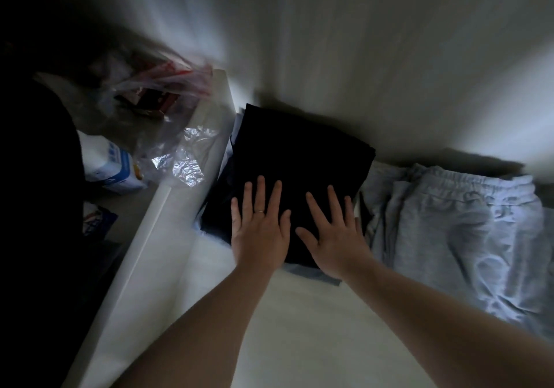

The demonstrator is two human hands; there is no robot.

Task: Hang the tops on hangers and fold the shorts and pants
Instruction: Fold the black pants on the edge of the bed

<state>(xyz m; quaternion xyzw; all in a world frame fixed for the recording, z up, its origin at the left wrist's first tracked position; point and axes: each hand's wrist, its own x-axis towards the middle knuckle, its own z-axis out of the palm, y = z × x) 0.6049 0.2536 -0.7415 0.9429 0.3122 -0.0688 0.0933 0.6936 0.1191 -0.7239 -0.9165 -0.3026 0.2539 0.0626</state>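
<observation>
Hands (260, 231) (337, 237) on black garment (299, 160) between bag (180, 151), sweatpants (449, 225)

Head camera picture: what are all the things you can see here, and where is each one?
black garment: one, black, folded, centre, top of a stack
clothes underneath: count unclear, bluish, edges peeking out below
sweatpants: one, light grey, right, rumpled
plastic bags: count unclear, clear with some red, left
package: one, white and blue, far left
white surface: one, under the clothes
ring: one, pale, on the left hand
left hand: one, flat on the black garment
right hand: one, flat beside it
</observation>
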